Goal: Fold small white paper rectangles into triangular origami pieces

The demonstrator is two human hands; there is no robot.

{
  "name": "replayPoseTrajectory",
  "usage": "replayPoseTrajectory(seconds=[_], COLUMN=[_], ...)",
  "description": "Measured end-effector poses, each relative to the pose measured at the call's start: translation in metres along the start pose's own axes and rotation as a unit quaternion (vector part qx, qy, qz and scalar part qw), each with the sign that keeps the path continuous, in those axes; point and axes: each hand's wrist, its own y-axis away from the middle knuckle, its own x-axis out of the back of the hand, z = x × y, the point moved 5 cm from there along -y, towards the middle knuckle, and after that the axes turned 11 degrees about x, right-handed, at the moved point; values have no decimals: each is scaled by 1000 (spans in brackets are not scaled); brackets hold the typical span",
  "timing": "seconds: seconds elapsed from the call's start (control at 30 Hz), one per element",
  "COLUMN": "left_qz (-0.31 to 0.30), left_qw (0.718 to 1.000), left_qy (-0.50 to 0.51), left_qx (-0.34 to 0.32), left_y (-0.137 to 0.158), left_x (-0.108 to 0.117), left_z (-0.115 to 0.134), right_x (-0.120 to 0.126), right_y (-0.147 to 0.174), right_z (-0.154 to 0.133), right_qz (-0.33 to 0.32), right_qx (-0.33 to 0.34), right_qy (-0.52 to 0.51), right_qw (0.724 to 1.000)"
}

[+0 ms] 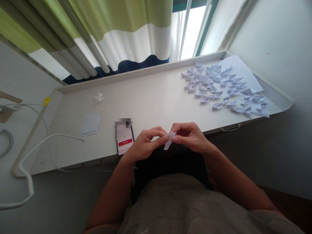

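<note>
A small piece of folded white paper is pinched between my two hands, just off the desk's front edge. My left hand grips its left side with thumb and fingers. On the other side, my right hand pinches it the same way, thumb in front. Fingers cover part of the paper, so its full shape is hidden. Many small folded paper boats lie grouped at the right end of the desk. To the left, a short stack of cut white paper rests on the desktop.
A phone with a lit screen lies left of my hands. Crumpled white paper sits farther back. A large white sheet is under some boats. White cables cross the desk's left end. A raised rim borders the white desk, with a curtain behind.
</note>
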Motion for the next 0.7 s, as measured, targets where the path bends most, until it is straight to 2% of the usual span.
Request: replayPoseTrajectory(seconds=[0.2,0.33,0.47,0.57,0.7], left_qz=[-1,23,62,77,98], left_qw=[998,998,996,994,993], left_qy=[-55,-65,-58,-46,-51], left_qx=[-16,-3,37,55,49], left_y=[3,2,-2,-3,-4], left_x=[-2,-4,-4,-4,-6], left_z=[12,16,10,5,5], right_x=[1,3,6,7,3], right_y=[1,1,1,7,15], right_z=[-2,1,4,2,0], right_qz=[19,48,128,201,229], right_qx=[-5,-12,4,39,56], right_qy=[35,45,58,109,191], right_qw=[999,998,990,973,953])
